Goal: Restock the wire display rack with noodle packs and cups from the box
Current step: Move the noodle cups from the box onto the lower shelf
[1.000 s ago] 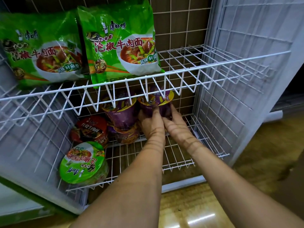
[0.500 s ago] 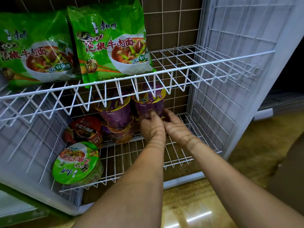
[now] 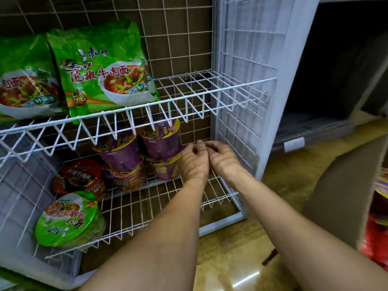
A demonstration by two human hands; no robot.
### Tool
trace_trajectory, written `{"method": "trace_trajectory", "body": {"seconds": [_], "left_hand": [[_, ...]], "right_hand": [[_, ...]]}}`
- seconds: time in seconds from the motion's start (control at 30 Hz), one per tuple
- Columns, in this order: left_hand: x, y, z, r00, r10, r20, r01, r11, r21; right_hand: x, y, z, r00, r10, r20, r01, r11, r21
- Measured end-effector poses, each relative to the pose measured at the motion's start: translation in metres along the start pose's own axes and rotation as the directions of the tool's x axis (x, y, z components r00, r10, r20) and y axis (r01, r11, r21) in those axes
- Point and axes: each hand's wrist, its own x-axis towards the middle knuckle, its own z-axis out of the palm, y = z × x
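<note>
Both hands are coming off the purple cups: half a second ago they were clasping the top right cup of the stack, and now the left hand and right hand are hovering side by side just right of it, near the back right corner of the lower shelf. Their fingers are curling loosely and gripping nothing. The view is also shifting right and up, bringing more of the box into sight.

The purple cups are sitting stacked in two columns at the back of the lower shelf, the left column touching the right one. A red cup is lying to their left, and a green cup is resting on its side at the shelf's front left corner. Two green noodle packs are leaning on the upper shelf, whose front rail is crossing over the tops of the purple cups. The box is standing on the floor off the rack's right edge, with red packaging showing inside.
</note>
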Motion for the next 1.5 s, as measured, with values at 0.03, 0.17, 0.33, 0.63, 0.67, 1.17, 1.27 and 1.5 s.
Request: {"method": "trace_trajectory", "body": {"seconds": [0.03, 0.17, 0.33, 0.63, 0.67, 1.17, 1.27, 1.5], "left_hand": [[-0.004, 0.002, 0.003, 0.999, 0.030, 0.018, -0.031, 0.999, 0.040], [-0.021, 0.012, 0.016, 0.992, 0.106, 0.065, -0.114, 0.985, 0.127], [-0.041, 0.024, 0.034, 0.977, 0.189, 0.100, -0.201, 0.971, 0.131], [-0.094, 0.057, 0.074, 0.912, 0.385, 0.141, -0.401, 0.909, 0.114], [-0.103, 0.061, 0.082, 0.906, 0.395, 0.152, -0.411, 0.907, 0.094], [-0.208, 0.103, 0.202, 0.712, 0.503, 0.489, -0.537, 0.840, -0.081], [-0.222, 0.104, 0.221, 0.683, 0.472, 0.557, -0.516, 0.852, -0.088], [-0.236, 0.087, 0.266, 0.658, 0.310, 0.686, -0.416, 0.909, -0.011]], "right_hand": [[-0.001, 0.002, -0.007, 1.000, 0.006, -0.009, -0.005, 1.000, 0.016], [-0.019, -0.003, -0.041, 0.999, 0.031, -0.008, -0.032, 0.999, -0.004], [-0.042, -0.011, -0.081, 0.999, 0.009, -0.036, -0.014, 0.989, -0.147], [-0.068, -0.022, -0.153, 0.979, -0.102, -0.177, 0.053, 0.964, -0.262], [-0.072, -0.021, -0.163, 0.971, -0.119, -0.206, 0.056, 0.956, -0.287], [-0.134, 0.011, -0.308, 0.821, -0.012, -0.571, -0.117, 0.975, -0.189], [-0.145, 0.024, -0.330, 0.790, 0.051, -0.611, -0.184, 0.970, -0.157], [-0.155, 0.058, -0.355, 0.749, 0.158, -0.643, -0.304, 0.945, -0.122]]}}
